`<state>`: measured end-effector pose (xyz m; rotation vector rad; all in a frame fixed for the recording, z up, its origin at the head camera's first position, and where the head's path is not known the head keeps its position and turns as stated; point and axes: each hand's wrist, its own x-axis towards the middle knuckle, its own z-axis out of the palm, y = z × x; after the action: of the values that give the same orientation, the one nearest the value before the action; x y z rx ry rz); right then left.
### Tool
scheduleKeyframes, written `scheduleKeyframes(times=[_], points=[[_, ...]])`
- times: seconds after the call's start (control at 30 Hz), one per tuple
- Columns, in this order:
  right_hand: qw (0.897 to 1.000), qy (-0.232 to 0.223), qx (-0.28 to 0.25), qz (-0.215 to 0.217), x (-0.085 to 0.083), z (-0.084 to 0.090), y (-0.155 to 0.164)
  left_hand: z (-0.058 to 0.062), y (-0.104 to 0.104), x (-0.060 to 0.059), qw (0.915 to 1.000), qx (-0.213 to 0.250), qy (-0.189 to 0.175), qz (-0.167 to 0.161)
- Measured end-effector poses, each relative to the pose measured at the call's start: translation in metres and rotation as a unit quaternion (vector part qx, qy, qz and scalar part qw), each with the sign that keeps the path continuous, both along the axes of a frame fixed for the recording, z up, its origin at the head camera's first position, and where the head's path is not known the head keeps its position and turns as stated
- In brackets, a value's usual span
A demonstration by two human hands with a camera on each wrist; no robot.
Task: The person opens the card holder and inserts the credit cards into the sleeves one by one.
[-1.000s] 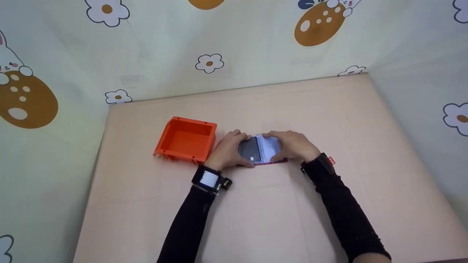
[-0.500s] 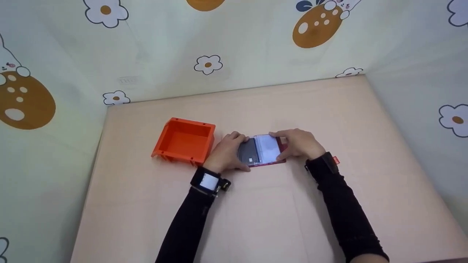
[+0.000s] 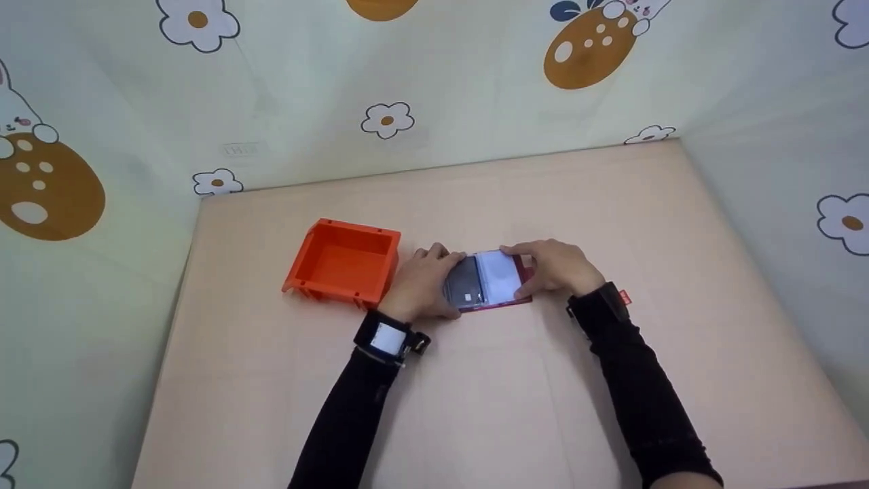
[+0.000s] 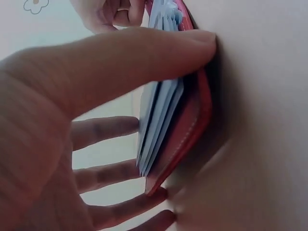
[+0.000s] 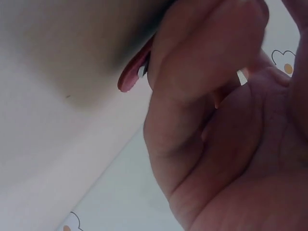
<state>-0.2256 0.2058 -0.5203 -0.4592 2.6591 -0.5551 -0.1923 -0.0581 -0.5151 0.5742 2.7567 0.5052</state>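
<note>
A red card holder (image 3: 501, 302) lies open on the table between my hands, showing a dark card (image 3: 466, 285) on the left and pale clear sleeves (image 3: 499, 278) on the right. My left hand (image 3: 421, 282) grips its left side. In the left wrist view the thumb (image 4: 120, 62) lies across the bluish sleeves (image 4: 161, 115), with the fingers on the far side of the red cover (image 4: 192, 130). My right hand (image 3: 557, 268) pinches the right edge. The right wrist view shows only that hand (image 5: 216, 120) close up and a sliver of the red cover (image 5: 132, 72).
An empty orange bin (image 3: 353, 227) stands on the table just left of my left hand. The beige table (image 3: 475, 394) is walled on three sides by a cloth printed with flowers (image 3: 387, 121).
My right hand has slid right off the top of the holder, uncovering the pale sleeves and a strip of red cover. My left hand has stayed put.
</note>
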Motion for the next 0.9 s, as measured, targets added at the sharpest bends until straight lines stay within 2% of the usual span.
scheduleKeyframes(times=[0.1,0.2,0.3,0.37,0.43,0.53,0.63,0.73,0.9], points=[[1.0,0.0,-0.006,-0.001,0.0,-0.001,-0.001,0.006,0.001,0.003,0.999,0.041,-0.014,0.003],[1.0,0.006,-0.011,0.0,0.001,-0.001,0.0,0.01,0.004,0.004,0.9936,0.109,-0.025,-0.01],[1.0,0.011,-0.02,0.001,0.0,-0.001,0.002,0.009,0.01,0.004,0.983,0.179,-0.025,-0.031],[1.0,0.014,-0.025,0.007,0.0,-0.002,0.003,0.004,0.015,0.003,0.9717,0.23,-0.034,-0.04],[0.999,0.016,-0.027,0.014,-0.001,-0.004,0.004,-0.004,0.02,0.003,0.9642,0.258,-0.045,-0.043],[0.999,0.016,-0.025,0.023,-0.004,-0.006,0.006,-0.018,0.027,0.003,0.9676,0.242,-0.048,-0.054],[0.999,0.006,-0.024,0.022,-0.007,-0.008,0.007,-0.027,0.03,0.005,0.9797,0.184,-0.021,-0.078],[0.999,-0.003,-0.027,0.023,-0.008,-0.008,0.008,-0.03,0.031,0.005,0.9827,0.159,0.003,-0.095],[0.999,-0.013,-0.04,0.027,-0.01,-0.008,0.009,-0.032,0.03,0.004,0.9842,0.151,0.008,-0.091]])
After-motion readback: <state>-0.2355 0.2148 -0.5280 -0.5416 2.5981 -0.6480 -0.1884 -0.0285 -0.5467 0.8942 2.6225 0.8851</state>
